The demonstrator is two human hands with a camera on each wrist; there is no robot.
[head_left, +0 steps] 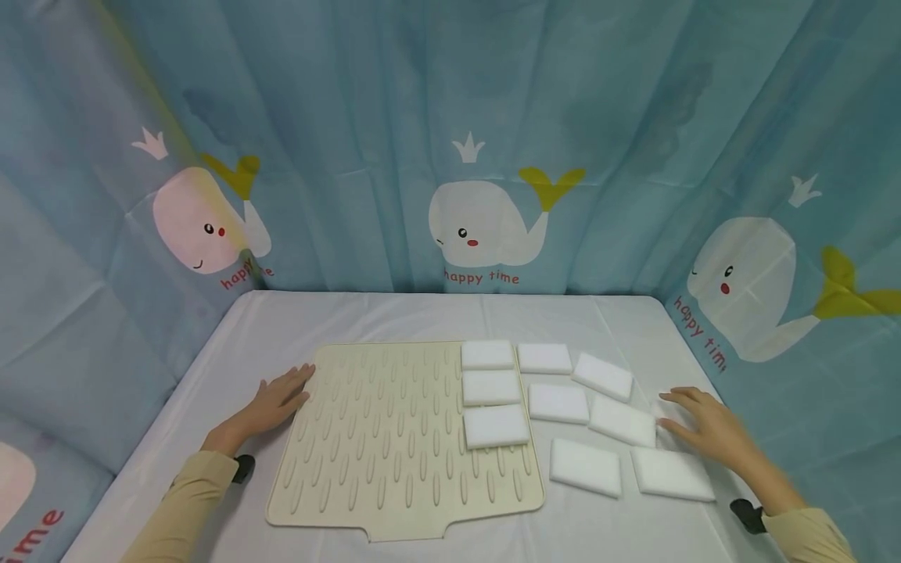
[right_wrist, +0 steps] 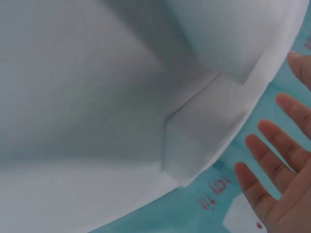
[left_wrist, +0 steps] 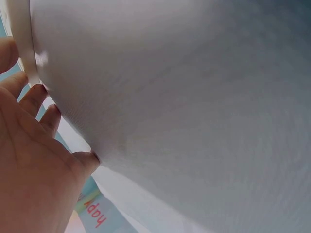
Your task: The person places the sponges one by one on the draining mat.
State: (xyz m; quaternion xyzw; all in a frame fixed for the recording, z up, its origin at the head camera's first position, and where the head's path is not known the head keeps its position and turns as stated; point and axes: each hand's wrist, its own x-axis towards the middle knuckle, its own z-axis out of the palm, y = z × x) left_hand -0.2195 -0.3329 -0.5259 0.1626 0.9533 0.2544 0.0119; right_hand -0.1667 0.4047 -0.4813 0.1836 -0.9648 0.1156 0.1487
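A cream ridged drying mat [head_left: 383,469] with a short spout lies on the table. Three white rectangular sponges [head_left: 490,388] form a column along its right side. At the mat's left edge, my left hand [head_left: 271,403] rests with fingers stretched out and holds nothing; its fingertips touch or nearly touch the rim. Several more white sponges [head_left: 584,467] lie loosely right of the mat. Just beyond them is my right hand [head_left: 714,430], its fingers spread and holding nothing, nearest to the sponge [head_left: 622,421] by its thumb. The right wrist view shows those fingers [right_wrist: 272,165] apart from the sponges.
A white cloth [head_left: 380,317] covers the table. Blue curtains [head_left: 338,195] printed with whales hang behind it and on both sides. A dark wrist device [head_left: 748,516] sits at my right wrist, and another [head_left: 243,468] at my left.
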